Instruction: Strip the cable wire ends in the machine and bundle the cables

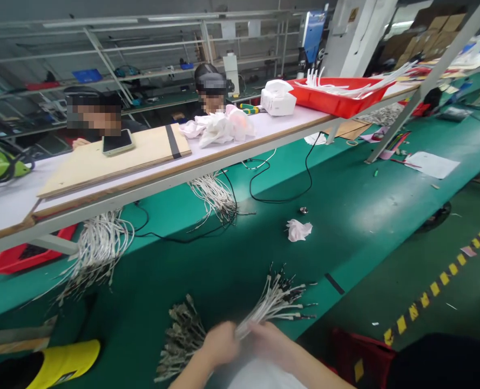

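The left hand [220, 344] and the right hand [269, 339] met at the lower centre of the head view, both closed around the near end of a bundle of white wires [272, 302]. The bundle pointed away and to the right above the green work surface [365, 216], its dark terminal ends fanned out at the far tip. A second bundle of wires [182, 337] lay on the green surface just to the left of the left hand, with its connector ends spread toward the far side. A crumpled white rag [299, 229] lay further out on the green surface, with a small metal ring [303, 210] just beyond it. A raised shelf [150, 181] crossed the view above the surface and carried a wooden board [114, 159], a phone [117, 142] lying on that board, a heap of white cloth [219, 127], and a red tray [337, 97] of white parts at the right. More wire bundles [102, 246] hung below the shelf edge. Two persons sat on the far side of the shelf. A yellow object [61, 364] lay at the lower left corner.
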The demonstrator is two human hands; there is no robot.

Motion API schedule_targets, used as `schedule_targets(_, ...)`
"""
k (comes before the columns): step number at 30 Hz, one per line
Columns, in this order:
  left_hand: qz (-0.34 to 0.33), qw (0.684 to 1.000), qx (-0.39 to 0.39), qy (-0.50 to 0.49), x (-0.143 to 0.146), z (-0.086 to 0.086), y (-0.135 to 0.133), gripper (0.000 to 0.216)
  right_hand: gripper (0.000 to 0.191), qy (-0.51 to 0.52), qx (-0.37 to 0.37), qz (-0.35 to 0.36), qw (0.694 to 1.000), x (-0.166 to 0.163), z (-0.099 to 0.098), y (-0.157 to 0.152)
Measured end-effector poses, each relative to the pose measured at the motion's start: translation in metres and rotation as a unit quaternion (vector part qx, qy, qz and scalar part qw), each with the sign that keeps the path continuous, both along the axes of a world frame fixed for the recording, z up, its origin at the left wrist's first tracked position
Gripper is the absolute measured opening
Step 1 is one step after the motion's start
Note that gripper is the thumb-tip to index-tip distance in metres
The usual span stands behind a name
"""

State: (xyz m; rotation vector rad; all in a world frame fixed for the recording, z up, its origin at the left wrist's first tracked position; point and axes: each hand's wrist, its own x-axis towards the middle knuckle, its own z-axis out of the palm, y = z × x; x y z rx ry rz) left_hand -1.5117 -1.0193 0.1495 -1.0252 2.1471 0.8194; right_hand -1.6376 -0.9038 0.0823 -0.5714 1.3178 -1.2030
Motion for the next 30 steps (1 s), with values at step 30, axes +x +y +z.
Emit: schedule_targets(30, 0.688, 0.570, -0.215, 0.394, 0.338, 0.039, 0.242, 0.033, 0.050, -0.147, -0.229, 0.520, 0.810, 0.388, 0.209, -0.016)
